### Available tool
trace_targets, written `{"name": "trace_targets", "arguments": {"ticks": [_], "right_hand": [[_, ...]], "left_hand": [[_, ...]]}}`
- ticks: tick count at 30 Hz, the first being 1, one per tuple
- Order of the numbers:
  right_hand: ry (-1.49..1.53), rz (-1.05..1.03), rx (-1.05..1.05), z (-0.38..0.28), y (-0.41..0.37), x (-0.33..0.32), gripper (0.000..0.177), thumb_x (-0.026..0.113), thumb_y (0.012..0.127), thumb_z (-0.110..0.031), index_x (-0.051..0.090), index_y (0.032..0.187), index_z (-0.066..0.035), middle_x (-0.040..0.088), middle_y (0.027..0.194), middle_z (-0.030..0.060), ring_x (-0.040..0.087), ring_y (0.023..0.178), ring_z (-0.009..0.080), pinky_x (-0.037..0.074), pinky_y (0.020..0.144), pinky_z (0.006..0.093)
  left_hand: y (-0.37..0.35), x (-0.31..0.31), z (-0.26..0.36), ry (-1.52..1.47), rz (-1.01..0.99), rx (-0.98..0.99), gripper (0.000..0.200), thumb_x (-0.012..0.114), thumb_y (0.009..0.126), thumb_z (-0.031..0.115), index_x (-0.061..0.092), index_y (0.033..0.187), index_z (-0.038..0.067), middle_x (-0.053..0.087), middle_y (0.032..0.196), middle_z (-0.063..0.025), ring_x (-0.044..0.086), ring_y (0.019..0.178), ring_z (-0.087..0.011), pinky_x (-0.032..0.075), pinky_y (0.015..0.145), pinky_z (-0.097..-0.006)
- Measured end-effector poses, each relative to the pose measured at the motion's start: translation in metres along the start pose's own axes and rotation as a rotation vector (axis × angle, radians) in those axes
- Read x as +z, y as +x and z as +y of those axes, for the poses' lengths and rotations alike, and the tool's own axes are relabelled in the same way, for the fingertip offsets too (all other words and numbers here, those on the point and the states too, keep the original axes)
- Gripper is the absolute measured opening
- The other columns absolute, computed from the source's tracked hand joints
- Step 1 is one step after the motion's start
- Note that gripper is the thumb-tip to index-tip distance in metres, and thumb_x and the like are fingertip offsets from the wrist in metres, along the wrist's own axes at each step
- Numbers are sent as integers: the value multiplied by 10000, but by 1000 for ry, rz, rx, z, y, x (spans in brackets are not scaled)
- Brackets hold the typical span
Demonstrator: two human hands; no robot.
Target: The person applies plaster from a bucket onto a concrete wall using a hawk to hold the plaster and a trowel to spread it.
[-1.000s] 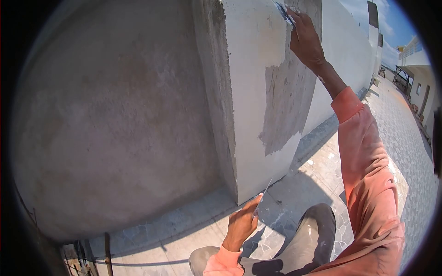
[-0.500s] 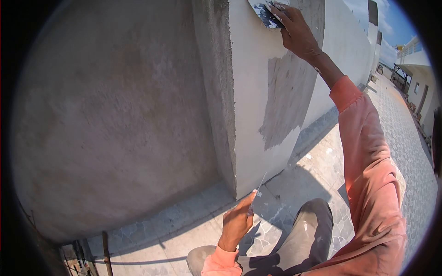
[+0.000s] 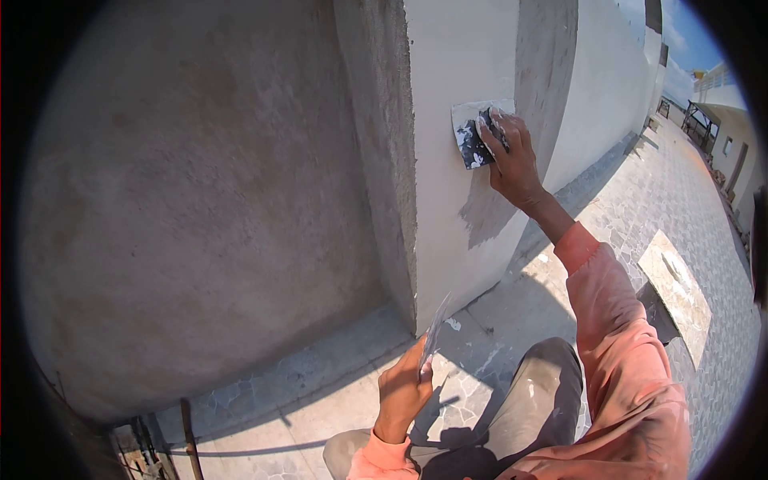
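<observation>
My right hand [image 3: 516, 160] is closed round a broad putty knife [image 3: 474, 144], a flat plate with a dark grip smeared with white putty. Its edge lies against the white-coated face of the pillar [image 3: 448, 216]. Beneath that hand shows a grey uncoated patch [image 3: 490, 212]. Low down, near the pillar's bottom corner, my left hand [image 3: 404, 392] grips a second thin putty knife [image 3: 434, 332], seen almost edge-on with its blade pointing up. The left fingers partly hide its grip.
A bare grey wall [image 3: 200, 200] fills the left side. On the paving at right lies a pale board [image 3: 680, 292] with white material on it. Sticks [image 3: 190, 436] stand at lower left. My knees [image 3: 544, 392] are bent close to the pillar, and a white wall [image 3: 600, 96] runs off behind.
My right hand has swept the putty knife down the pillar, and white now covers much of the grey patch. The left blade has turned slightly. The pale board has come into fuller view.
</observation>
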State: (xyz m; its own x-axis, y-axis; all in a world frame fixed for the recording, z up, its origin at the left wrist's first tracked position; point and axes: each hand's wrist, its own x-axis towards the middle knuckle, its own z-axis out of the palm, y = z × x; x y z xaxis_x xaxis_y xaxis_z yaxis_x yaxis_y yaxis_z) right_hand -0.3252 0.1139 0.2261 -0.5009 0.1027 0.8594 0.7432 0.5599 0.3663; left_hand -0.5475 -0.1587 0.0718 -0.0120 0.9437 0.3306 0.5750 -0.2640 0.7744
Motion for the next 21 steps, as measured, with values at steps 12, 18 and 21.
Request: {"name": "trace_targets", "arguments": {"ticks": [12,18,21], "right_hand": [[98,-168,82,-48,-113,17,578,568,710,82,473,1274,-1,386,1298,223,396,1206,418,342,1046,543],[180,-61,117,-22,-15,-51,702,547,690,141,377,1359,12,378,1287,229,388,1207,441,346,1032,526],[26,263,24,27,106,-66,640,530,727,149,419,1337,-8,436,1218,213,462,1107,395,419,958,451]], "left_hand": [[17,18,2,-383,221,-235,278,627,827,44,610,1099,-7,685,920,-105,617,819,-142,479,763,-274],[18,22,-11,-784,288,-333,307,637,841,21,567,1135,-36,654,1009,-69,601,913,-127,470,817,-262],[17,16,-4,-849,267,-330,342,632,846,-5,537,1173,-41,637,1067,-76,597,951,-136,469,855,-275]]}}
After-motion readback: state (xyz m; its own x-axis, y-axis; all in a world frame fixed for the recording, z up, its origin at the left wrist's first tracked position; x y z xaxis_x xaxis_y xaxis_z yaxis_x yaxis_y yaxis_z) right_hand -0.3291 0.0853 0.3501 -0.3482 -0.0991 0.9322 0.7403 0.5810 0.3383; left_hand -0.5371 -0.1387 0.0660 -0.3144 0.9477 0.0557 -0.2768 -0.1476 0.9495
